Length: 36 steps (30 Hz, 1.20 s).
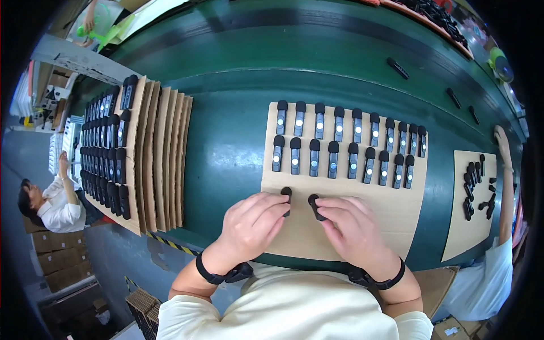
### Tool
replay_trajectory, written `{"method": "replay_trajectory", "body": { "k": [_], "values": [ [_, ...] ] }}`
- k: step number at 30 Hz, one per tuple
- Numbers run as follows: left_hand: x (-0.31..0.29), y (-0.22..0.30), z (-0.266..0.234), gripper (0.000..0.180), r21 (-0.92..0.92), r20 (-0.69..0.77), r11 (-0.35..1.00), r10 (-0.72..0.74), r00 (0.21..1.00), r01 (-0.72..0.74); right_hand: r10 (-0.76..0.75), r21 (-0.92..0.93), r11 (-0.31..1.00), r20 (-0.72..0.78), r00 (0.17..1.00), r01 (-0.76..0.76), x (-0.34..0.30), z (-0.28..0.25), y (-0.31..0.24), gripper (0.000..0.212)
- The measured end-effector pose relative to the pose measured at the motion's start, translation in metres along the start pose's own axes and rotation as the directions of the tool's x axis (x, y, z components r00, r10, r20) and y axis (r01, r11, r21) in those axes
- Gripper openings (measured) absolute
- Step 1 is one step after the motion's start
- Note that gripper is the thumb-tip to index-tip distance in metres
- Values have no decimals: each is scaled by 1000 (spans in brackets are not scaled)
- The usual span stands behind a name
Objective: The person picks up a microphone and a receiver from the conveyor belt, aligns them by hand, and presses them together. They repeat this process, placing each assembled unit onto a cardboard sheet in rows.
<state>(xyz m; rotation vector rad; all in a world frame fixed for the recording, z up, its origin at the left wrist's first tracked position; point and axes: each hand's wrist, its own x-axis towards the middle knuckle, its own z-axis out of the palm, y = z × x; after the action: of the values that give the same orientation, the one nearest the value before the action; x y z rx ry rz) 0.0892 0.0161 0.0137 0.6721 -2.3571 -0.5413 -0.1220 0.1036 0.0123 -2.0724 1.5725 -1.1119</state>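
Observation:
A cardboard sheet (340, 212) lies in front of me on the green table, bearing two rows of small black clip-on microphones (319, 122) with foam tops. Most show a pale round spot on the body. Below the near row, at the sheet's left, my left hand (252, 224) pinches a microphone (287, 195) upright, its lower part partly covered by the fingers. Just to the right, my right hand (354, 226) is closed on another microphone (315, 203), tilted, with its foam top toward the left hand. The two microphones are apart.
Stacked cardboard sheets (164, 158) stand at the left with rows of microphones (102, 136) on top. Loose microphones (398, 68) lie at the far right. Another sheet (462, 209) holds a scattered group beside a co-worker's arm (504, 187). Another person (54, 201) sits at far left.

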Motion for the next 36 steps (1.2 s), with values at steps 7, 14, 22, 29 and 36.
{"method": "replay_trajectory", "body": {
  "k": [7, 14, 22, 29, 36],
  "values": [
    [-10, -12, -7, 25, 162, 15, 985, 55, 998, -57, -72, -88, 993, 90, 993, 80, 12, 21, -7, 29],
    [-23, -20, -10, 26, 139, 144, 984, 91, 985, -111, -119, -216, 961, 237, 964, 172, 12, 37, -7, 26],
    [-27, -29, -4, 26, 51, 152, 999, -24, 988, 16, -46, -203, 974, 250, 967, 98, 13, 44, -5, 30],
    [-25, -34, 3, 29, 48, 106, 999, -21, 994, 16, -26, -206, 976, 189, 982, 65, 12, 50, 1, 31],
    [-24, -34, 2, 31, 36, 103, 999, -30, 994, 26, -18, -183, 982, 171, 985, 49, 12, 50, 3, 33]
  ]
}}
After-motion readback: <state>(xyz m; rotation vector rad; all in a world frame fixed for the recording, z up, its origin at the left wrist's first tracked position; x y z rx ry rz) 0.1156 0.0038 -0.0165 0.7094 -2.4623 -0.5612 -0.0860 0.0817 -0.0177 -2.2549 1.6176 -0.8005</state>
